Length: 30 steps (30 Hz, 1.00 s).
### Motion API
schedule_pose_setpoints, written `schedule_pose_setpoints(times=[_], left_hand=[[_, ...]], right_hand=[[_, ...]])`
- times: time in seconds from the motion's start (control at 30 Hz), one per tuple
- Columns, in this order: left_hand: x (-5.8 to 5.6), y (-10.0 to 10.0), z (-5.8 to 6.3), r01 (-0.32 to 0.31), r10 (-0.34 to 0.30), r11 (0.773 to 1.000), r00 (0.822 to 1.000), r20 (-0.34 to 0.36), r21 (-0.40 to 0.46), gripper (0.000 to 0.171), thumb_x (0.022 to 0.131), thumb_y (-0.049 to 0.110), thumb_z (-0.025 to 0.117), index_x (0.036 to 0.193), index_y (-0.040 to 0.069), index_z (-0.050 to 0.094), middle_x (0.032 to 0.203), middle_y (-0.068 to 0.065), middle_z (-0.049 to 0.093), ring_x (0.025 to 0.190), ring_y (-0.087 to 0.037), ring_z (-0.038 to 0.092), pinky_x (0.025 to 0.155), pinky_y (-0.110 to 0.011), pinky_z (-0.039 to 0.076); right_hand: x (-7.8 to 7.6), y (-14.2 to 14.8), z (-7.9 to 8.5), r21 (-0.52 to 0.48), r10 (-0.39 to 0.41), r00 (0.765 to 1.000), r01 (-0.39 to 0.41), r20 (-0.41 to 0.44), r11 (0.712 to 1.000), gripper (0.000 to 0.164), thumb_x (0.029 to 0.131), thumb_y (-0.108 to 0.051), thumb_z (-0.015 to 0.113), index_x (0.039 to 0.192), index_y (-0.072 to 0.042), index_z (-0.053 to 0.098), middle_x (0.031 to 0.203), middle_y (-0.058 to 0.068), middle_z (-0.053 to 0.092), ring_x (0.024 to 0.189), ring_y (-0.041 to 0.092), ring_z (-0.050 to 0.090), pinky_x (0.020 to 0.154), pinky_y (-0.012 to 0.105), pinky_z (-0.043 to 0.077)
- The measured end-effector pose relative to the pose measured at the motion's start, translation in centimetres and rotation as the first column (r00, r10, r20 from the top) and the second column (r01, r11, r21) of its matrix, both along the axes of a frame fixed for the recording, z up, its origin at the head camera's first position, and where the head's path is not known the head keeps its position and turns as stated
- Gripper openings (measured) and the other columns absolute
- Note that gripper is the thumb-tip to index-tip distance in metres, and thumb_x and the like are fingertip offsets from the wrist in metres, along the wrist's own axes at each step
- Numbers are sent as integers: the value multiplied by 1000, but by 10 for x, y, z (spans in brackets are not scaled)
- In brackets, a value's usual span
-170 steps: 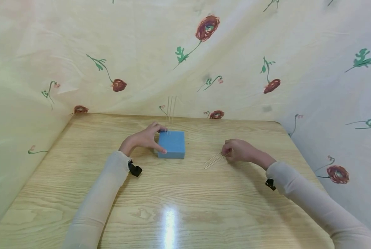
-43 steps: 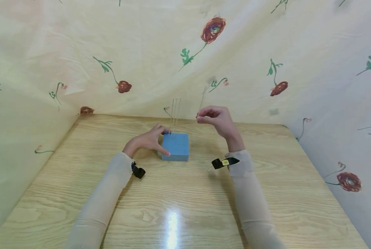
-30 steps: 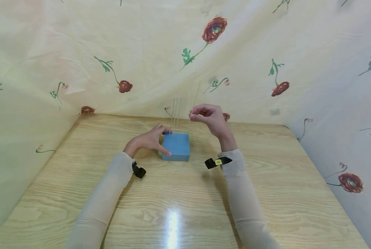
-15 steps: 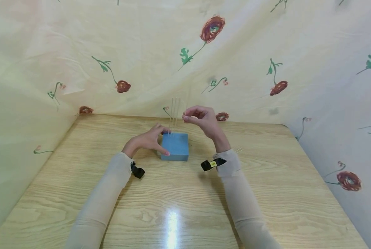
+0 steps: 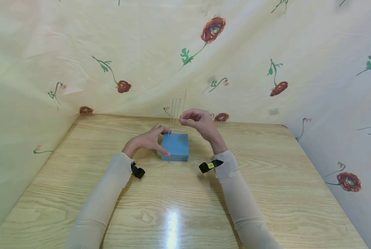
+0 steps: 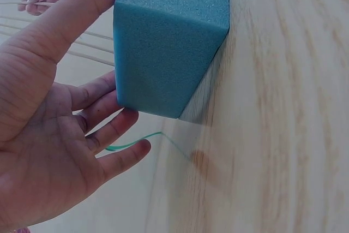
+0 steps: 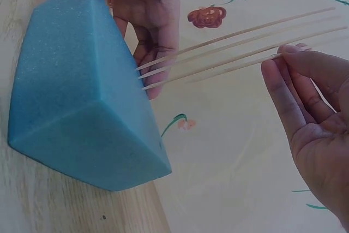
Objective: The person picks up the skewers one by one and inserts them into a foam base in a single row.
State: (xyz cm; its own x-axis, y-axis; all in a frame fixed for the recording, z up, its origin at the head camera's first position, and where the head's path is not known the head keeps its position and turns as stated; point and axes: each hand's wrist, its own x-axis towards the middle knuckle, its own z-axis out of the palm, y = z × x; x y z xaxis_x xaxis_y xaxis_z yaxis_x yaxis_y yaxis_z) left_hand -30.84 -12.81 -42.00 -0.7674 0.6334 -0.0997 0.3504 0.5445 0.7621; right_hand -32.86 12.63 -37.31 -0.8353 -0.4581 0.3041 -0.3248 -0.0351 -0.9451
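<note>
A blue foam block (image 5: 175,147) sits on the wooden table. Three thin wooden skewers (image 7: 234,36) stand in its top near the back left edge, their pointed lower ends at the foam in the right wrist view. My left hand (image 5: 146,140) grips the block from its left side, thumb at the front corner and fingers behind. Between thumb and fingertips, my right hand (image 5: 201,124) pinches another skewer (image 7: 234,69), nearly upright and just right of the standing ones. Its pointed tip is above the foam, apart from it in the right wrist view.
Several loose skewers (image 5: 238,151) lie on the table (image 5: 266,193) beyond the right wrist, partly hidden by the sleeve. A flower-patterned cloth (image 5: 142,52) hangs behind the table and along both sides. A dark camera is strapped to each wrist.
My right hand has picked a skewer up from the table, raised it and carried it left, lately lowering slightly above the block. My left hand has kept its grip.
</note>
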Motion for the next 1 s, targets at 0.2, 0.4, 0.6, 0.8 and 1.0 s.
schedule_pose_setpoints(times=[0.2,0.4,0.6,0.8,1.0], left_hand=[[-1,1,-1,-14,14,1000,1000,15,-2,94,77,32,91,151,5,40,146,-15,35,140,-35,35,120,-53,30],[0,1,-1,-10,10,1000,1000,17,-1,95,77,35,91,151,5,39,146,-15,34,140,-36,35,119,-54,30],[-1,1,-1,-12,12,1000,1000,16,-10,95,78,35,91,152,5,39,146,-15,34,140,-35,34,120,-54,29],[-2,1,-1,-12,13,1000,1000,15,-13,95,77,33,91,152,5,39,147,-15,34,141,-35,34,120,-54,29],[-2,2,-1,-12,12,1000,1000,11,-15,96,77,33,91,152,4,39,147,-15,34,140,-35,34,120,-54,29]], right_hand=[[-2,0,-6,-6,16,1000,-16,27,1000,13,94,3,70,102,12,67,93,1,73,82,13,70,81,29,60],[-4,0,-11,-3,21,999,-21,24,1000,13,95,2,68,103,11,66,94,2,72,82,14,70,83,30,60],[-8,-1,-17,-12,14,1000,-14,18,1000,10,96,2,67,102,8,66,93,-1,72,83,13,70,83,29,59],[-9,-1,-21,-20,19,1000,-19,12,1000,7,96,3,66,102,6,66,94,1,72,84,14,70,84,30,59],[-9,-3,-24,-38,15,1000,-14,14,999,6,96,5,65,102,7,65,94,4,72,84,13,70,83,30,60]])
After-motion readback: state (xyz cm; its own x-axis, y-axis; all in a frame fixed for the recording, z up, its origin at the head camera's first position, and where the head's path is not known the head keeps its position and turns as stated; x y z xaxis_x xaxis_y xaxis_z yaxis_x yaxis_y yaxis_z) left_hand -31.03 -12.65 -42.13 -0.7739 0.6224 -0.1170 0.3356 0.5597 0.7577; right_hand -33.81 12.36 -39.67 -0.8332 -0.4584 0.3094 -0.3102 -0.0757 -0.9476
